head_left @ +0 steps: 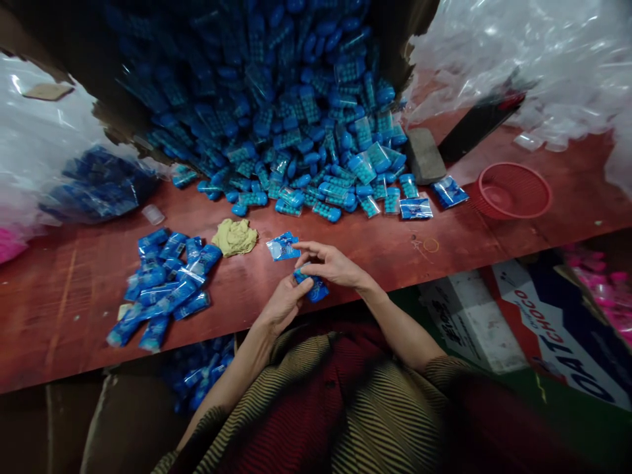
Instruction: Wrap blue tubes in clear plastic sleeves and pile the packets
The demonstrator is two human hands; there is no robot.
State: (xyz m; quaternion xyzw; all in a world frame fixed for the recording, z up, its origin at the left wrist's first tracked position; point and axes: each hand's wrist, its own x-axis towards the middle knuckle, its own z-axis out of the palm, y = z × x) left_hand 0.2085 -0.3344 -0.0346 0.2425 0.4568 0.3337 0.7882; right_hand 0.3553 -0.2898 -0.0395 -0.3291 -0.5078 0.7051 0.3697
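Left hand [285, 301] is clamped on a blue packet [316, 290] near the tabletop's [355, 237] front edge; right hand [336, 264] meets it at the packet's top, its grip unclear. Beyond lie flat sachets [283, 247], then heaped bottles [316, 164]; a cloth [234, 237] sits leftward.

"How's the light round the hands?"
"Dim, though the left hand [282, 304], right hand [338, 265] and the packet [318, 291] between them show clearly."
"And farther off?"
"Well beyond both hands, the farthest bottles [257, 43] sink into shadow. Far off to the right hand's right, white glare flecks the plastic bags [533, 39]."
"Any blur?"
"The shirt [395, 421], below the hands, looks soft. Right of the right hand, the carton [538, 329] seems stretched toward the edge."
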